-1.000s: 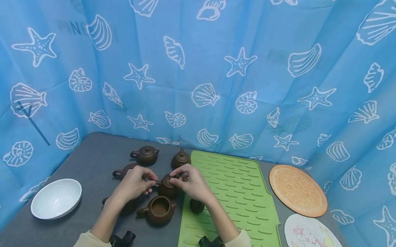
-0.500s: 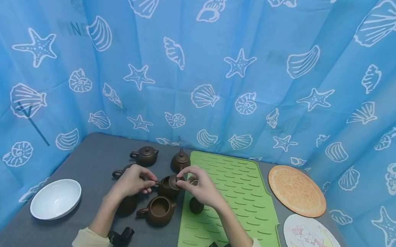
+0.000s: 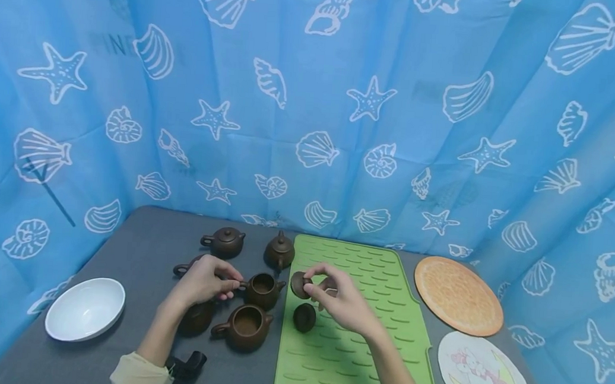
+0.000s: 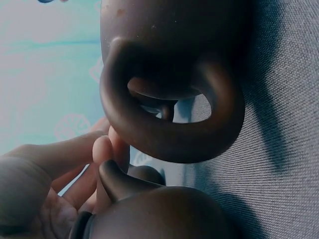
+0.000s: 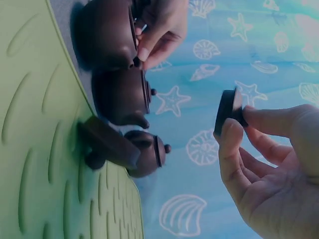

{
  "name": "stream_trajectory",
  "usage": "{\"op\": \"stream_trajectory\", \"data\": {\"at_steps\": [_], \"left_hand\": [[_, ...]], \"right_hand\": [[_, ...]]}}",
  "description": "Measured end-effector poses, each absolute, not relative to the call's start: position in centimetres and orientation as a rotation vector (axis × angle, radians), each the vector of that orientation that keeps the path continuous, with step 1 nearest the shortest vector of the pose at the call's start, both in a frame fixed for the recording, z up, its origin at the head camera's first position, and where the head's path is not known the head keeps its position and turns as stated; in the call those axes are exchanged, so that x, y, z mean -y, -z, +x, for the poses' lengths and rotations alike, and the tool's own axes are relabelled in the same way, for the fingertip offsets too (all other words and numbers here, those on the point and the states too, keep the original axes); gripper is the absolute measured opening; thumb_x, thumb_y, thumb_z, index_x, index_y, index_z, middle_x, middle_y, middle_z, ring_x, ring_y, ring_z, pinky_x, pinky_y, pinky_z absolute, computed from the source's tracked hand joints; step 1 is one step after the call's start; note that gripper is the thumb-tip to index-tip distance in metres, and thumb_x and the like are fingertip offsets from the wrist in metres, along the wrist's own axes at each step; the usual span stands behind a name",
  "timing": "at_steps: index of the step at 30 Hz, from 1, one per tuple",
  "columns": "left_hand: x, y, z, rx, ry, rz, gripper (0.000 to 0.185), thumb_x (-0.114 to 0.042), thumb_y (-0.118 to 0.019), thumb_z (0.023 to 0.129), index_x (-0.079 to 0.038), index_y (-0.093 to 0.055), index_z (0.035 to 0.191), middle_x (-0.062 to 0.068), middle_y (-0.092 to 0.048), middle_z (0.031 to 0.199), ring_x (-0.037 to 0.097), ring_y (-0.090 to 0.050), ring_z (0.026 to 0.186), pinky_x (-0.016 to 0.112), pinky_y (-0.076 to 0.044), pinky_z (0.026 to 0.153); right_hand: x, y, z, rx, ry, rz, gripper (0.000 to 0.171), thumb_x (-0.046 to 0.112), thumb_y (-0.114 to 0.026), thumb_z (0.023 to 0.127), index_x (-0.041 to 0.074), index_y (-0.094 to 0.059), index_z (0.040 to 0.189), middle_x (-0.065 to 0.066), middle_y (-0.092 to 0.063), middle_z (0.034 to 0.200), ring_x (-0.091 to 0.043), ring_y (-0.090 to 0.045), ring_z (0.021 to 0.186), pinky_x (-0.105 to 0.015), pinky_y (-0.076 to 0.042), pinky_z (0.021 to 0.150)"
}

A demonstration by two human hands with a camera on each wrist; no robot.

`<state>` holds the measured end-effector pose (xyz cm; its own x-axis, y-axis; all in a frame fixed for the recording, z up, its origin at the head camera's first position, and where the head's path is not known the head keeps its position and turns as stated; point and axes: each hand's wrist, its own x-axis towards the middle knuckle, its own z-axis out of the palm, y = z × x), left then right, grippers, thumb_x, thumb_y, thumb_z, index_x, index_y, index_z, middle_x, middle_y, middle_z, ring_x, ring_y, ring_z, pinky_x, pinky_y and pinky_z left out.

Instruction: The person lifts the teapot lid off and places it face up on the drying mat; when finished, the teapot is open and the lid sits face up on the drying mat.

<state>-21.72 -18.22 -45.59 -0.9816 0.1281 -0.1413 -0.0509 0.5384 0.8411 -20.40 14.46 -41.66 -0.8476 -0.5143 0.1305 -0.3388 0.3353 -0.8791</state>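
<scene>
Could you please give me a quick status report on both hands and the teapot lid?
Left hand holds open teapot by its handle. Right hand pinches lid above green mat. Another lid lies below.

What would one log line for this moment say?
left hand: holds teapot handle | right hand: pinches lid above green mat

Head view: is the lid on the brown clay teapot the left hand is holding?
No: the brown clay teapot gripped by the left hand stands open, and the right hand pinches the small round brown lid above the green ribbed mat.
</scene>
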Motion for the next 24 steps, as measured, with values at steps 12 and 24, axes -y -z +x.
{"op": "stream_trajectory", "data": {"at_steps": [12, 24], "left_hand": [[18.1, 45.5, -21.5, -2.623, -1.401, 0.071, 0.012, -0.005, -0.075, 0.1, -0.009, -0.084, 0.108, 0.009, -0.08, 0.092, 0.016, -0.074, 0.073, 0.025, -0.061, 0.065], [17.9, 45.5, -21.4, -2.642, -1.38, 0.04, 0.012, -0.006, -0.075, 0.1, -0.01, -0.084, 0.108, 0.008, -0.079, 0.091, 0.015, -0.073, 0.072, 0.025, -0.06, 0.064]], "right_hand": [[-17.8, 41.8, -20.2, -2.195, 1.703, -0.805, 0.044, 0.008, -0.053, 0.114, -0.001, -0.05, 0.156, -0.036, -0.048, 0.155, -0.017, -0.082, 0.099, -0.051, -0.064, 0.097], [-20.4, 43.5, -19.8, -2.374, 1.518, -0.667, 0.054, 0.015, -0.081, 0.098, 0.0, -0.057, 0.144, -0.034, -0.059, 0.147, -0.038, -0.08, 0.107, -0.031, -0.067, 0.089]]}}
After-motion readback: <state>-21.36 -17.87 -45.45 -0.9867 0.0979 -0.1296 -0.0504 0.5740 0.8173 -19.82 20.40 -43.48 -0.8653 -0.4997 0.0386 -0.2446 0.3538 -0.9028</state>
